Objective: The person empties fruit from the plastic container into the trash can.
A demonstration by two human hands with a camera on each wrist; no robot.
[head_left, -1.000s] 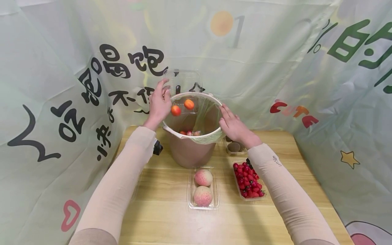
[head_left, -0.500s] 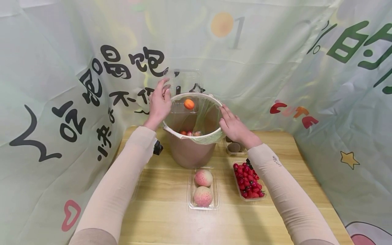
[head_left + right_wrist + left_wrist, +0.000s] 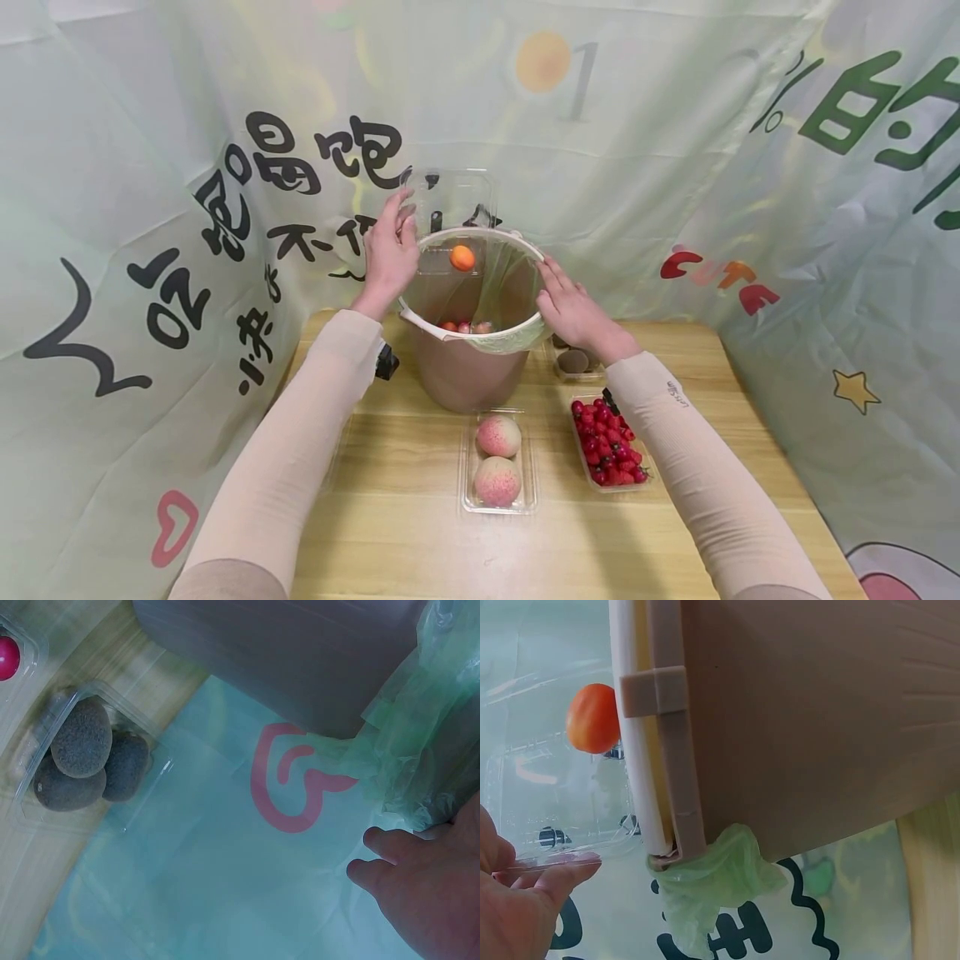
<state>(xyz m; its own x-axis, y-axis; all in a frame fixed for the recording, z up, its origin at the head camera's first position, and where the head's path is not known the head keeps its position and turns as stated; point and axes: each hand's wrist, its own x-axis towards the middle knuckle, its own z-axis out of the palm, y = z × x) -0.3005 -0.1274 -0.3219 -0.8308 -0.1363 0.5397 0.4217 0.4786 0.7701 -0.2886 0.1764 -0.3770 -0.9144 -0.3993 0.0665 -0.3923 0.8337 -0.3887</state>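
Observation:
My left hand [image 3: 390, 252] pinches the edge of a clear plastic container [image 3: 450, 196], tilted over the mouth of a brown trash bin [image 3: 468, 375]. One orange-red fruit [image 3: 462, 258] shows against the container's lower part; in the left wrist view the same fruit [image 3: 594, 718] sits right at the bin's white rim [image 3: 634, 772]. My right hand [image 3: 573, 304] rests on the opposite side of the rim, fingers extended along it. A thin green bag [image 3: 405, 727] lines the bin and bunches beside that hand. Several reddish fruits [image 3: 465, 327] lie inside the bin.
In front of the bin, a clear tray [image 3: 467, 492] holds two pink-white peaches [image 3: 497, 481]. To its right stands a box of red berries [image 3: 609, 446]. Behind the right arm is another clear box with brown kiwis [image 3: 81, 739]. Printed cloth hangs around the wooden table [image 3: 390, 517].
Of two orange-red fruits seen against the container a second ago, the left one has gone from view. The other has shifted slightly downward. Both hands have stayed nearly still.

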